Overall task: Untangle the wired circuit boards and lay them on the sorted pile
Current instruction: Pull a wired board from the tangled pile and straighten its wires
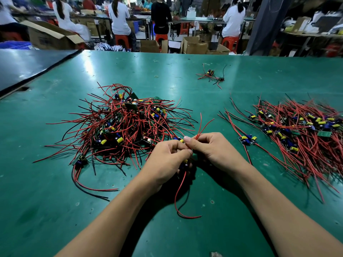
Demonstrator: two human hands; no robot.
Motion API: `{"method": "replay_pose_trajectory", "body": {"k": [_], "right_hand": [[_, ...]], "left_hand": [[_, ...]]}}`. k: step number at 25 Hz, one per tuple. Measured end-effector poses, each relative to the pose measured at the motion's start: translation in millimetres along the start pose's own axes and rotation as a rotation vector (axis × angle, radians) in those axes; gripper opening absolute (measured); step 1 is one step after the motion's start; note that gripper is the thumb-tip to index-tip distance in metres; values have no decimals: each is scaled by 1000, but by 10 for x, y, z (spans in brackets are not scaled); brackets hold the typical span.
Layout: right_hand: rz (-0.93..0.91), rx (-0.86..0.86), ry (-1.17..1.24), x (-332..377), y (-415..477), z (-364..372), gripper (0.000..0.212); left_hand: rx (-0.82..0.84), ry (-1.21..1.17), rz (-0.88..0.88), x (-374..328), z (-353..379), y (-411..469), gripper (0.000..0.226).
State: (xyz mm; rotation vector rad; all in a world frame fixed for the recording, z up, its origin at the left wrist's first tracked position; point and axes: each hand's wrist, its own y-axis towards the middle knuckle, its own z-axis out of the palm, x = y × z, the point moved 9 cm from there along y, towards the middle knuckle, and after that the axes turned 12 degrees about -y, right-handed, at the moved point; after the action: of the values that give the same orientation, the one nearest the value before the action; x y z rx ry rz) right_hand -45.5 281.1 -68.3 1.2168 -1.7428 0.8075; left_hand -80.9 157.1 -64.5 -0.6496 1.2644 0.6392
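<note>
Between heap (126, 127) and sorted pile (297, 130) | left hand (167, 158), right hand (213, 149) pinch red wires (199, 130)

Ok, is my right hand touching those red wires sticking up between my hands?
Touching. The head view shows the right hand pinching the red wires between thumb and forefinger, while the left hand grips the circuit board below.

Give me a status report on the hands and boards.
Left hand and right hand both pinch one wired board by its red leads. Tangled heap left, sorted pile right. One stray board at the pile's near edge.
</note>
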Motion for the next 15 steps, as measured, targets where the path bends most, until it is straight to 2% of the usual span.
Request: {"method": "replay_pose_trajectory", "body": {"k": [3,7,9,11,15], "right_hand": [[-98,-169,-237,87,15,-144,39],[-81,-408,-201,26,17,-400,37],[-56,-451,-60,-58,45,-415,44],[-27,-431,202,-131,76,-355,45],[18,-450,527,-154,84,-331,24]], "left_hand": [[39,-28,-36,17,22,-10,12],[79,-11,-68,40,27,-32,10],[86,-12,-63,33,30,-32,10],[90,-23,-53,16,35,-42,11],[104,-42,-77,16,38,-58,11]]}}
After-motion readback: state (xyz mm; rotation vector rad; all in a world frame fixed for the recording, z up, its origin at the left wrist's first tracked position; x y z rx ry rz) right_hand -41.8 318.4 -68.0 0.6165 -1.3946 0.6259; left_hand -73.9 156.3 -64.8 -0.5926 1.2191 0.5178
